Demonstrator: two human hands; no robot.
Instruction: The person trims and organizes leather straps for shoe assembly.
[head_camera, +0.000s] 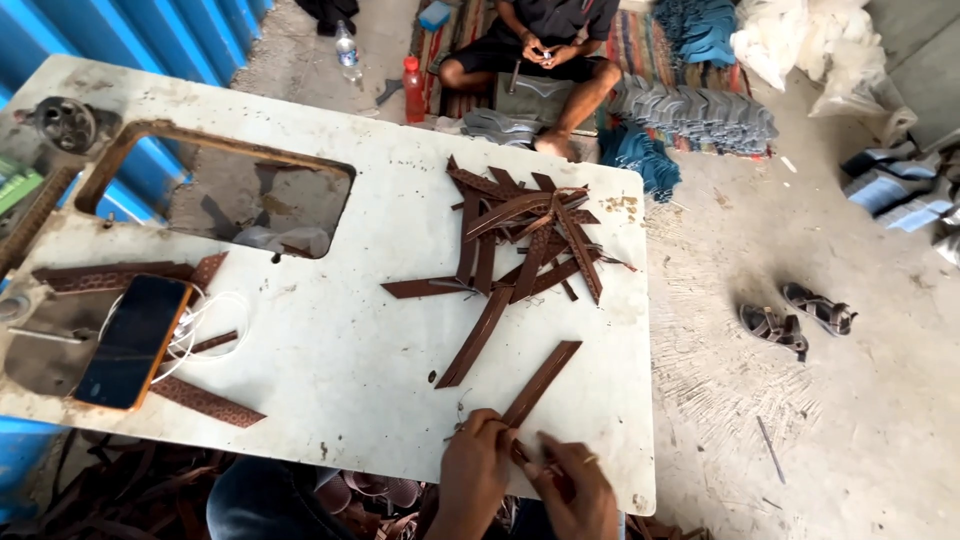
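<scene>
1. Phone (132, 342) lies at the left of the table (330, 390), white cable (212, 322) beside it.
2. Two bottles (412, 90) stand on the floor at the top.
3. Sandals (795, 318) lie at the right.
4. A seated person (540, 45) is at top centre.

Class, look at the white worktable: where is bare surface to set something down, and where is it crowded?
Bare: the middle of the table, between the phone and the pile of brown strips, below the rectangular cut-out. Crowded: the far right under the pile, the left edge by the phone and white cable, and the near edge where the left hand and right hand hold a strip.
</scene>
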